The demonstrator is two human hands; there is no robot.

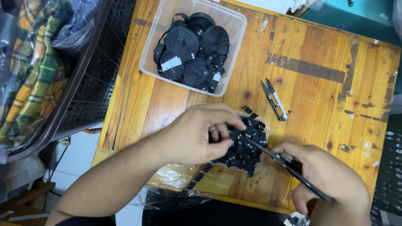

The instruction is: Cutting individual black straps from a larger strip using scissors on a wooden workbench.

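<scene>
Left hand [190,136] pinches the black label tape [201,173] above the small tub [264,125]; right hand [331,184] closed on scissors [289,167]. Blades near fingertips could nick them.

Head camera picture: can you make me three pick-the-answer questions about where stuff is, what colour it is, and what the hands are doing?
1. Where do the spare snips lie?
A. In the big tub
B. On the bare table, right of the big tub
C. On the floor

2. What colour are the ribbon rolls?
A. Black
B. Red
C. Yellow

3. What does the right hand hold?
A. Nothing
B. A cup
C. Scissors

Answers: B, they rest on the wooden table; A, every roll in the clear tub is black; C, dark scissors sit in its grip.
</scene>
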